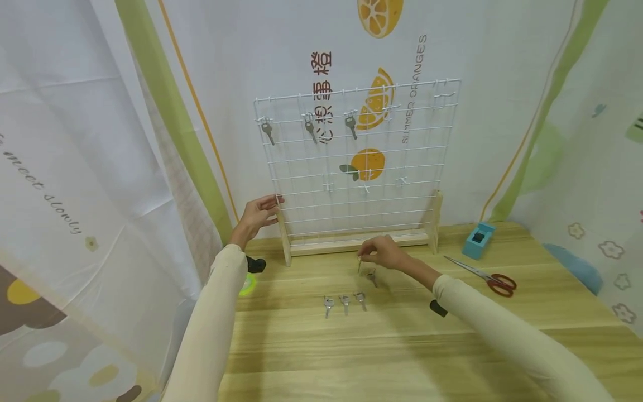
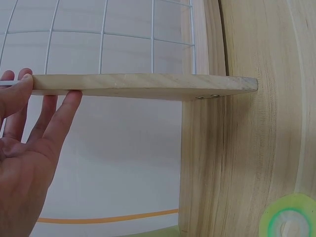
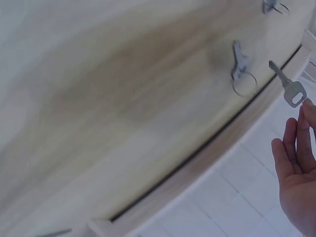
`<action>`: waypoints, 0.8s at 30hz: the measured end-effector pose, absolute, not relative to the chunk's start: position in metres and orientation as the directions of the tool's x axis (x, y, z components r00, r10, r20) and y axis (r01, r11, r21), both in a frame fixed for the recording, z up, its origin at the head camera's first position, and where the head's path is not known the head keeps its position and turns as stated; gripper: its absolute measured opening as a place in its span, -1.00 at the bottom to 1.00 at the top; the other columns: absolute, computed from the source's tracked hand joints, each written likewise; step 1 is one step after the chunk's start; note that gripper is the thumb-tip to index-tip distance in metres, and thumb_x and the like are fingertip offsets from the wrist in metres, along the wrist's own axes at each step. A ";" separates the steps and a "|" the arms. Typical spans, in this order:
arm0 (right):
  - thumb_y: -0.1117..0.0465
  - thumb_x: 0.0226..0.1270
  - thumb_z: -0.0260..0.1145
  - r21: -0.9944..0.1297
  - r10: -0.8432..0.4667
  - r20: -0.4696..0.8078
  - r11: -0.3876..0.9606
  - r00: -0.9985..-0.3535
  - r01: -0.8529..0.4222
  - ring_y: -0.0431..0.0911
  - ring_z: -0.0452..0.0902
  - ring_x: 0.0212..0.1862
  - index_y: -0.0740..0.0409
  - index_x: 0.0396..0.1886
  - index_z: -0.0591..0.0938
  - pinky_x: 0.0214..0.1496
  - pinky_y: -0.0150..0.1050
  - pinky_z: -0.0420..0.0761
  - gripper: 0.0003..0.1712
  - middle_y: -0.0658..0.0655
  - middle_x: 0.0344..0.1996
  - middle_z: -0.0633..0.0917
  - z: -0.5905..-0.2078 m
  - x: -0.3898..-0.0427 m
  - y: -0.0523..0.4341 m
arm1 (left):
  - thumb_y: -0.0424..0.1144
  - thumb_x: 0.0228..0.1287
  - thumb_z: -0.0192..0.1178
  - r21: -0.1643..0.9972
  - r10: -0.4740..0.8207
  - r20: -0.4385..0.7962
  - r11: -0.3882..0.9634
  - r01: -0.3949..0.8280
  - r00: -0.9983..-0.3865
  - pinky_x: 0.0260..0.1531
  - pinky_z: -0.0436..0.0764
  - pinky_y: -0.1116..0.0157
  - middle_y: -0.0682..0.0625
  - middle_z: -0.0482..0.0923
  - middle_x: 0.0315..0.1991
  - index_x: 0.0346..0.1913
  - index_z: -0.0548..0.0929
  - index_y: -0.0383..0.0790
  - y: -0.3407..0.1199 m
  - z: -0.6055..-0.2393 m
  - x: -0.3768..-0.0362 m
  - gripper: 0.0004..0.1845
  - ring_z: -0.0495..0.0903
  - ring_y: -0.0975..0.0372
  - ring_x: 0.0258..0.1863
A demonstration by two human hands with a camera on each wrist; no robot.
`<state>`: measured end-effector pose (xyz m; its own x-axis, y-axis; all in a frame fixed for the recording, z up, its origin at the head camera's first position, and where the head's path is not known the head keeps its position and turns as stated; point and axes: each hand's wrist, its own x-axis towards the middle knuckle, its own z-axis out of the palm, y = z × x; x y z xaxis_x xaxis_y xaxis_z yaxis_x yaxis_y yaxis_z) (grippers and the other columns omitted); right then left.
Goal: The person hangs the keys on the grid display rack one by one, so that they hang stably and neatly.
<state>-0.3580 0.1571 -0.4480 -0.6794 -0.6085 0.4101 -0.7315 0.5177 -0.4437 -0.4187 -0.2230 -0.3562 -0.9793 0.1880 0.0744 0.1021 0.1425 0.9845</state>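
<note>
A white wire grid rack [image 1: 361, 167] stands in a wooden base at the back of the table, with three keys [image 1: 310, 128] hanging on its top row of hooks. My left hand [image 1: 258, 215] holds the top of the rack's left wooden post [image 2: 143, 86] between the thumb and straight fingers [image 2: 59, 118]. My right hand [image 1: 380, 254] pinches a small silver key [image 3: 290, 85] by its head just above the table, in front of the rack's base. Another key on a ring [image 3: 241, 69] lies right below it. Three more keys [image 1: 344, 302] lie in a row nearer to me.
Red-handled scissors [image 1: 484, 276] lie on the wooden table [image 1: 402, 357] at the right, with a small blue box [image 1: 479, 240] behind them. A green tape ring [image 2: 289, 217] sits by the left post. Printed cloth hangs behind and at both sides.
</note>
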 end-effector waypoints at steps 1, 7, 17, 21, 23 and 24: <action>0.44 0.27 0.50 -0.434 -0.609 0.418 0.518 -0.674 -0.737 0.06 0.81 -0.26 0.34 -0.26 0.78 -0.15 -0.09 0.83 -0.93 0.19 -0.33 0.83 -0.445 -0.359 0.158 | -0.46 0.59 0.08 0.984 0.191 0.075 0.144 0.103 -0.979 0.35 0.54 -0.05 -0.19 0.41 0.48 0.52 0.41 -0.28 -0.223 -0.357 -0.419 -0.49 0.34 0.01 0.50; 0.42 0.31 0.48 -0.424 -0.611 0.418 0.524 -0.673 -0.739 0.06 0.80 -0.22 0.33 -0.22 0.79 -0.11 -0.04 0.82 -0.92 0.17 -0.30 0.83 -0.418 -0.359 0.166 | -0.46 0.60 0.06 0.984 0.200 0.074 0.143 0.103 -0.977 0.36 0.52 -0.06 -0.20 0.39 0.49 0.54 0.38 -0.30 -0.224 -0.357 -0.418 -0.48 0.34 0.00 0.50; 0.41 0.32 0.49 -0.410 -0.595 0.439 0.535 -0.674 -0.739 0.07 0.80 -0.20 0.35 -0.19 0.79 -0.04 0.05 0.80 -0.89 0.18 -0.28 0.84 -0.374 -0.353 0.171 | -0.44 0.60 0.08 0.988 0.196 0.054 0.130 0.081 -0.979 0.40 0.47 -0.07 -0.19 0.37 0.50 0.55 0.38 -0.28 -0.225 -0.353 -0.415 -0.47 0.30 0.03 0.52; 0.43 0.30 0.49 -0.403 -0.587 0.457 0.534 -0.669 -0.744 0.07 0.79 -0.20 0.36 -0.19 0.79 -0.03 0.09 0.79 -0.89 0.18 -0.29 0.83 -0.360 -0.351 0.172 | -0.45 0.60 0.08 0.988 0.196 0.055 0.133 0.082 -0.979 0.38 0.48 -0.07 -0.19 0.38 0.50 0.54 0.38 -0.29 -0.224 -0.353 -0.415 -0.47 0.31 0.03 0.52; 0.41 0.30 0.50 -0.393 -0.581 0.463 0.543 -0.669 -0.743 0.05 0.79 -0.20 0.33 -0.19 0.80 -0.03 0.06 0.80 -0.89 0.16 -0.28 0.84 -0.352 -0.351 0.172 | -0.45 0.60 0.08 0.987 0.197 0.058 0.133 0.085 -0.979 0.38 0.48 -0.07 -0.19 0.37 0.50 0.55 0.37 -0.29 -0.224 -0.354 -0.416 -0.47 0.31 0.02 0.52; 0.41 0.30 0.50 -0.392 -0.578 0.465 0.545 -0.670 -0.741 0.05 0.79 -0.19 0.33 -0.19 0.80 -0.02 0.07 0.79 -0.89 0.15 -0.28 0.84 -0.347 -0.349 0.172 | -0.45 0.59 0.08 0.987 0.197 0.060 0.135 0.087 -0.979 0.38 0.49 -0.07 -0.19 0.37 0.50 0.55 0.37 -0.29 -0.224 -0.354 -0.416 -0.47 0.31 0.02 0.52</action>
